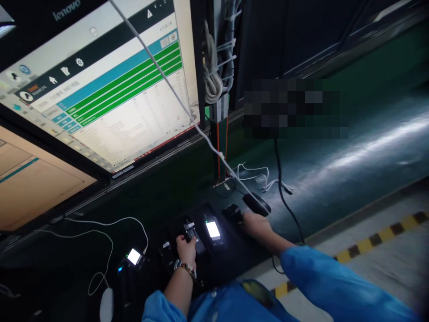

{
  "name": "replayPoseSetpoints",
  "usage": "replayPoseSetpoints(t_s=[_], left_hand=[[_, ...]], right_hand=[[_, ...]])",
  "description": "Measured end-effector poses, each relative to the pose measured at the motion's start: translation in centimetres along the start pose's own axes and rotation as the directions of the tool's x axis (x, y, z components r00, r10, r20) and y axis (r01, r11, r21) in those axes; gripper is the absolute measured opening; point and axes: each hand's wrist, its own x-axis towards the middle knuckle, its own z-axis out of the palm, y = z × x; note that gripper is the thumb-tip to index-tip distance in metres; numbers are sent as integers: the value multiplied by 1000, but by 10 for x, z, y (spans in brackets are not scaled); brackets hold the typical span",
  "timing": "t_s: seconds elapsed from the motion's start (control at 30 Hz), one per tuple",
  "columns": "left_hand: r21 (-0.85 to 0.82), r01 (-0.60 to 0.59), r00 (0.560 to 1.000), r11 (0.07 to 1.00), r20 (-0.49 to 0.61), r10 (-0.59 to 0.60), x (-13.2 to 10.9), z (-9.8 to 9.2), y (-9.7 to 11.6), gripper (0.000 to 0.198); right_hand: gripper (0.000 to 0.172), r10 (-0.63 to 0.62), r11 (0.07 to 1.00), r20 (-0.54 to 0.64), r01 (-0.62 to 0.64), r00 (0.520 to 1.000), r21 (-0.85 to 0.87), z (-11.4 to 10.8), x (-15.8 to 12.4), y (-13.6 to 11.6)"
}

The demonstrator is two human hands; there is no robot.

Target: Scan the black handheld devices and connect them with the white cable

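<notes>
Full grip, both sides

Head view: at seven o'clock, the left hand [187,250] has fingers clamped on a dark device [191,230]; at its three o'clock lies a lit-screen device [213,230]. At five o'clock, right-hand fingers [248,221] clamp a black object [232,212].

A dark green bench [335,174] stretches past a metal post [219,109], with a bright streak of light across it to the post's right. Dark panels [311,40] stand behind, also right of the post. Below them all, yellow-and-black tape [385,231] crosses the pale floor [385,264].
</notes>
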Motion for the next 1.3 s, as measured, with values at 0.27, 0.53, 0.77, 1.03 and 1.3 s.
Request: replayPoseSetpoints(t_s=[0.27,0.53,0.77,1.03,1.3], left_hand=[[-233,-218,960,948,123,251,-42,-26,7,38],[-109,-421,896,900,103,432,-71,-42,6,34],[-27,-457,888,889,55,457,-70,-53,2,34],[-104,-424,903,900,27,429,-69,-56,3,35],[-608,-51,975,792,140,171,-66,-52,11,36]], right_hand=[[27,-243,604,-183,296,953,740,-31,-70,-46],[30,-398,294,-81,211,914,932,-33,-118,-102],[24,-382,312,-18,147,924,939,-43,-119,-96],[27,-417,401,75,110,906,910,-67,-118,-96],[34,-133,855,-17,123,991,504,-45,-54,-63]])
